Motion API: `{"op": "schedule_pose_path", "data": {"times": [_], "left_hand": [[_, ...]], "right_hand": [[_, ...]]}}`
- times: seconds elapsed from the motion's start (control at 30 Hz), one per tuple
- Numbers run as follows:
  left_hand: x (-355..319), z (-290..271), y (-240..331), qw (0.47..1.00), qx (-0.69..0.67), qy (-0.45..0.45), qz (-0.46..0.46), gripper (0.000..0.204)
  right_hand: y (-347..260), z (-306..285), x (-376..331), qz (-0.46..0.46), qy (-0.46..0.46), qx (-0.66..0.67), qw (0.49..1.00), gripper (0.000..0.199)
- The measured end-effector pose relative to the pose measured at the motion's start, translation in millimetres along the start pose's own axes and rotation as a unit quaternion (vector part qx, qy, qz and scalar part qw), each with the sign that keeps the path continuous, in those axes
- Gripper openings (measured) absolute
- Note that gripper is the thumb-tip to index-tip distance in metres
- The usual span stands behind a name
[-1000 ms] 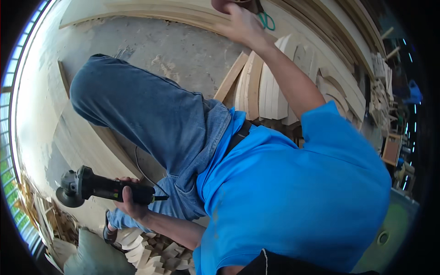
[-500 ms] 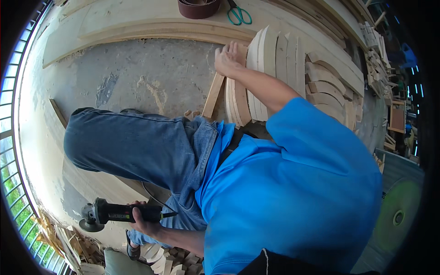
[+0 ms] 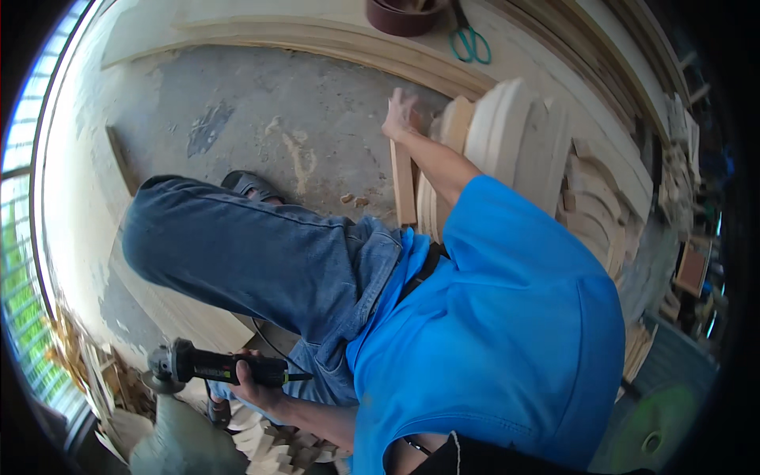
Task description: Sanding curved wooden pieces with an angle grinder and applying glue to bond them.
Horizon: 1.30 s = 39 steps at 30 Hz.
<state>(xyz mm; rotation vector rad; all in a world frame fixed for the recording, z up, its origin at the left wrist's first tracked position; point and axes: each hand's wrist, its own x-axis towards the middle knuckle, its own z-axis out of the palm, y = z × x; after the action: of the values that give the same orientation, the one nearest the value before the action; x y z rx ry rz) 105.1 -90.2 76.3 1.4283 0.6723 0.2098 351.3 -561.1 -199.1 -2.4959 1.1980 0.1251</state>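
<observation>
My left hand (image 3: 257, 384) is closed around the body of a black angle grinder (image 3: 218, 368). The grinder's disc (image 3: 164, 383) points to the left, and its cord hangs from the rear. At the upper middle, my right hand (image 3: 402, 117) is at the left end of a row of curved pale wooden pieces (image 3: 499, 123). Its fingers are smeared by motion, so I cannot make out whether they grip a piece. Just below that hand, a straight wooden strip (image 3: 404, 186) lies beside the row.
Long boards (image 3: 317, 43) lie along the far side, with a brown sanding belt roll (image 3: 404, 17) and teal-handled scissors (image 3: 470, 45) on them. Offcuts (image 3: 277, 451) and a grey-green sack (image 3: 186, 443) sit at lower left. A green fan (image 3: 653, 435) stands lower right.
The view has shifted, so the surroundings sit farther right. My right hand has moved left from the end of the curved pieces. The left hand still holds the angle grinder.
</observation>
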Motion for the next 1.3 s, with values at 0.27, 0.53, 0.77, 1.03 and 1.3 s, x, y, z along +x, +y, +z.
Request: {"op": "schedule_pose_path", "data": {"times": [0.27, 0.53, 0.77, 1.03, 1.3], "left_hand": [[23, -8, 9, 0.999, -0.019, 0.008, 0.028, 0.045], [22, -46, 15, 0.995, -0.034, 0.069, 0.065, 0.038], [11, -69, -24, 0.977, -0.089, 0.179, 0.073, 0.033], [-3, -77, -42, 0.956, -0.167, 0.217, 0.102, 0.031], [0, -76, -51, 0.966, -0.158, 0.194, 0.066, 0.032]], "right_hand": [[-99, -76, 1, -0.400, -0.082, 0.115, 0.906, 0.069], [-318, -251, -119, -0.755, 0.007, 0.358, 0.549, 0.046], [-409, -220, -336, -0.937, -0.180, 0.114, 0.276, 0.031], [-329, -9, -443, -0.905, -0.348, -0.183, 0.163, 0.011], [-285, -13, -452, -0.966, -0.146, -0.017, 0.212, 0.027]]}}
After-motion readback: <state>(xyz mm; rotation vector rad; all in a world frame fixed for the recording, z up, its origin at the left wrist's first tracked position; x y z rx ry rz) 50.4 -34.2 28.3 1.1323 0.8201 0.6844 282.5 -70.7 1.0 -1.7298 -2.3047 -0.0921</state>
